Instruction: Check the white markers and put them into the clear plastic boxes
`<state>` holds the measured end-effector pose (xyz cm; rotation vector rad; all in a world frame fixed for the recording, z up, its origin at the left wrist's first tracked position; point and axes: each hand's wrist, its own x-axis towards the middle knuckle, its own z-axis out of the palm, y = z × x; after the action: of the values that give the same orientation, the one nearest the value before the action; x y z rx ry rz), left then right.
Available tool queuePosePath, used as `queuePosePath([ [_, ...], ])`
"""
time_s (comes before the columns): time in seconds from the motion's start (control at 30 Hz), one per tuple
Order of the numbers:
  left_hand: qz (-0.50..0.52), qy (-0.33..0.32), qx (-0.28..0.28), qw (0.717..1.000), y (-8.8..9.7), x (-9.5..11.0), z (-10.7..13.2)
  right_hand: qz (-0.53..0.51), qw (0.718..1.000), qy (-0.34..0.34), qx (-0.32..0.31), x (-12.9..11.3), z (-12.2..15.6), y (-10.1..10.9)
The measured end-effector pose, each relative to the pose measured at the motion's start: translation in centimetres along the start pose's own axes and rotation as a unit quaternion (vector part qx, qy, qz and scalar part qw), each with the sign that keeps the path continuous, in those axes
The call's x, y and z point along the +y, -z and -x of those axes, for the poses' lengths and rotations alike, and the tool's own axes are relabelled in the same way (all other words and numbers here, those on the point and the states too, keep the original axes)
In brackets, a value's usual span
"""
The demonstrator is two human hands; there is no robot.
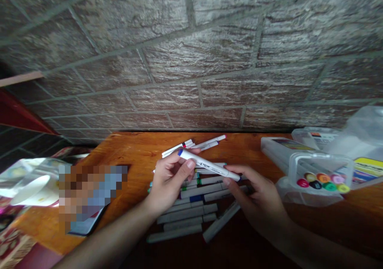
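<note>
A rough brick wall (221, 61) stands behind a shiny brown wooden table (131, 149). You have your 2 bare hands over the table, near the middle.

Your left hand (169, 181) is pinching 1 white marker (206, 165) near its blue left end, with your thumb on the front. Your right hand (260, 197) is pinching the same marker close to its dark blue right end, between thumb and finger. So the marker is up above the table, held by your 2 hands. It leans, with the left end higher in the view. It has small dark print on its side.

Under it and just below your hands lies a row of white markers (188, 213), mostly side by side. 1 slanted marker (221, 221) lies across from them, near your right hand, with a reddish end. Past your left hand, close to the wall, is a small group of white markers (206, 146).

On the right is a clear plastic box (321, 156). Marker ends in red, gold, orange, light purple, black, green and yellow show inside it. More clear plastic is around it. Far to the left is a white cup (32, 191).
</note>
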<state>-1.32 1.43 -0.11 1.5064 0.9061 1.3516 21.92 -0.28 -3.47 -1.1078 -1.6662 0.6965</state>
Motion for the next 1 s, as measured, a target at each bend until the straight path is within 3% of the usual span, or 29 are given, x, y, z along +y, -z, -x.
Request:
queuePosePath([
  [0.3, -0.017, -0.019, -0.007, 1.000, -0.9, 1.3, -0.3, 0.021, 0.999, -0.020, -0.034, 0.3, -0.2, -0.1],
  [0.73, -0.132, -0.163, -0.017, 0.978, -1.0, 1.8, 0.4, 0.058, 0.997, 0.018, -0.038, 0.6, -0.4, -0.1],
  [1.0, -0.103, -0.145, -0.009, 0.984, -0.9, 1.9, 0.2, 0.069, 0.997, -0.001, -0.040, 0.8, -0.1, 0.0],
])
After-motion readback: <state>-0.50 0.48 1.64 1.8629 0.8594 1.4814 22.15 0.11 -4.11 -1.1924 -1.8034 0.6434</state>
